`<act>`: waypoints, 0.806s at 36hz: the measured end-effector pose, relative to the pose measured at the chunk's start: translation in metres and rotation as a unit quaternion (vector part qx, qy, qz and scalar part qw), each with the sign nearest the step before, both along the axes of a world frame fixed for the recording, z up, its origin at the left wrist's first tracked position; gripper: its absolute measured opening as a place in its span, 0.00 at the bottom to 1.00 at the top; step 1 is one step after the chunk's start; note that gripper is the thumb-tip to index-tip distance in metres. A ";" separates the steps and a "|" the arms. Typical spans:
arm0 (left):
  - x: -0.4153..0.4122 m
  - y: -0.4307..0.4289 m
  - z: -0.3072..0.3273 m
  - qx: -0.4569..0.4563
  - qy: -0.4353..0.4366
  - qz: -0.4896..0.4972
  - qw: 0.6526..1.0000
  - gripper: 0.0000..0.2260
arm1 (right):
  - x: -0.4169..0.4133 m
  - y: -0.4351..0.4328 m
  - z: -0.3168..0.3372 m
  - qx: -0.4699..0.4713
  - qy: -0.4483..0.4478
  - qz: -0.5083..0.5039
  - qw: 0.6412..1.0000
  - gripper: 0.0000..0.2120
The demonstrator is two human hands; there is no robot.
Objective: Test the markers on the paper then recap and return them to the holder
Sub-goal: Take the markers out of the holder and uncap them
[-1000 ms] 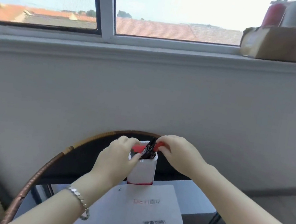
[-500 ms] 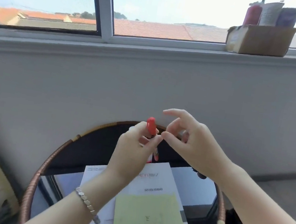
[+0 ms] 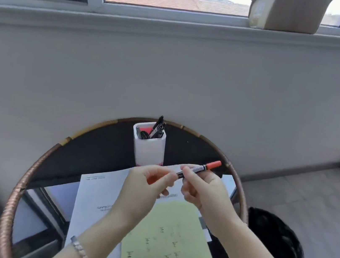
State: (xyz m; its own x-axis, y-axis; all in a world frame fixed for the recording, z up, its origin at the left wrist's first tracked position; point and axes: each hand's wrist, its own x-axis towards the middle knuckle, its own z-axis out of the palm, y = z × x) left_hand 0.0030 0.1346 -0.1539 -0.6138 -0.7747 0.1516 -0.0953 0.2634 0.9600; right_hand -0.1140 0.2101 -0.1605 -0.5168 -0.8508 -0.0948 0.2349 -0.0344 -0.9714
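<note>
The red marker (image 3: 199, 169) is now out of the holder (image 3: 149, 145) and held level above the paper (image 3: 172, 239). The right hand (image 3: 204, 189) grasps its barrel; the left hand (image 3: 145, 182) pinches the near cap. Uncapping comes next.

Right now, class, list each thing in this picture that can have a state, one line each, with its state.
red marker: held level above the table in both hands, far end capped.
left hand: gripping the marker's near end.
right hand: pinching the barrel.
holder: upright, with markers inside.
green paper: flat, already marked.
white sheet: flat, under the green paper.
</note>
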 end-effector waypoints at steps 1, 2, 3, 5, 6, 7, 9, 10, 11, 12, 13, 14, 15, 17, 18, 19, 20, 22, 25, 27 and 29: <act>0.000 -0.001 -0.004 -0.061 -0.046 -0.020 0.997 0.09 | 0.000 -0.001 -0.004 0.000 0.029 -0.013 1.000 0.06; 0.000 -0.001 -0.008 -0.117 -0.094 -0.040 0.988 0.09 | 0.000 -0.002 -0.007 -0.002 0.053 -0.025 0.998 0.07; 0.000 -0.001 -0.013 -0.161 -0.142 -0.054 0.975 0.09 | 0.001 -0.004 -0.010 -0.004 0.072 -0.035 0.997 0.08; -0.003 -0.001 -0.023 -0.220 -0.207 -0.055 0.952 0.10 | 0.002 -0.008 -0.016 0.003 0.091 -0.042 0.995 0.09; -0.005 -0.003 -0.027 -0.234 -0.220 -0.051 0.946 0.10 | 0.003 -0.010 -0.019 0.011 0.093 -0.038 0.995 0.09; -0.007 -0.004 -0.031 -0.241 -0.226 -0.050 0.943 0.11 | 0.004 -0.012 -0.022 0.021 0.088 -0.033 0.995 0.10; -0.012 -0.006 -0.036 -0.253 -0.231 -0.051 0.938 0.11 | 0.004 -0.015 -0.028 0.036 0.077 -0.030 0.996 0.11; -0.014 -0.007 -0.037 -0.255 -0.229 -0.054 0.938 0.11 | 0.004 -0.016 -0.029 0.039 0.077 -0.030 0.996 0.12; -0.016 -0.008 -0.038 -0.254 -0.221 -0.059 0.940 0.11 | 0.003 -0.017 -0.030 0.038 0.079 -0.031 0.996 0.12; -0.018 -0.008 -0.038 -0.251 -0.211 -0.064 0.942 0.11 | 0.002 -0.018 -0.031 0.033 0.078 -0.033 0.996 0.13; -0.020 -0.008 -0.037 -0.248 -0.205 -0.068 0.944 0.11 | 0.000 -0.018 -0.032 0.028 0.072 -0.034 0.996 0.12; -0.022 -0.009 -0.036 -0.241 -0.200 -0.073 0.947 0.11 | -0.002 -0.019 -0.032 0.025 0.067 -0.036 0.997 0.12; -0.024 -0.010 -0.035 -0.229 -0.196 -0.081 0.950 0.11 | -0.004 -0.019 -0.034 0.024 0.066 -0.038 0.997 0.12; -0.028 -0.012 -0.034 -0.204 -0.181 -0.098 0.957 0.12 | -0.009 -0.018 -0.036 0.022 0.062 -0.036 0.997 0.13; -0.030 -0.013 -0.035 -0.191 -0.175 -0.106 0.960 0.12 | -0.011 -0.017 -0.036 0.020 0.059 -0.033 0.998 0.13; -0.032 -0.013 -0.035 -0.179 -0.169 -0.115 0.962 0.12 | -0.014 -0.015 -0.037 0.018 0.057 -0.030 0.998 0.13; -0.034 -0.013 -0.034 -0.169 -0.163 -0.124 0.964 0.12 | -0.017 -0.014 -0.037 0.018 0.057 -0.028 0.998 0.13; -0.041 -0.013 -0.033 -0.144 -0.154 -0.145 0.967 0.12 | -0.024 -0.010 -0.037 0.013 0.049 -0.026 0.998 0.13; -0.053 -0.014 -0.027 -0.065 -0.132 -0.194 0.970 0.12 | -0.039 -0.003 -0.033 -0.002 0.044 -0.034 0.998 0.11; -0.061 -0.014 -0.023 -0.014 -0.127 -0.225 0.966 0.11 | -0.047 0.001 -0.028 -0.008 0.064 -0.033 0.997 0.10; -0.069 -0.013 -0.022 -0.016 -0.151 -0.235 0.960 0.10 | -0.057 0.004 -0.022 -0.008 0.094 -0.035 0.995 0.10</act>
State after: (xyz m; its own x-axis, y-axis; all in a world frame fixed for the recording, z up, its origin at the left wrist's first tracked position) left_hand -0.0655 0.1214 -0.1756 -0.9142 -0.3992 -0.0696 -0.2316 0.3737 0.8982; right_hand -0.1709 0.2145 -0.1829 -0.5815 -0.8132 0.0234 0.0450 -0.0609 -0.9971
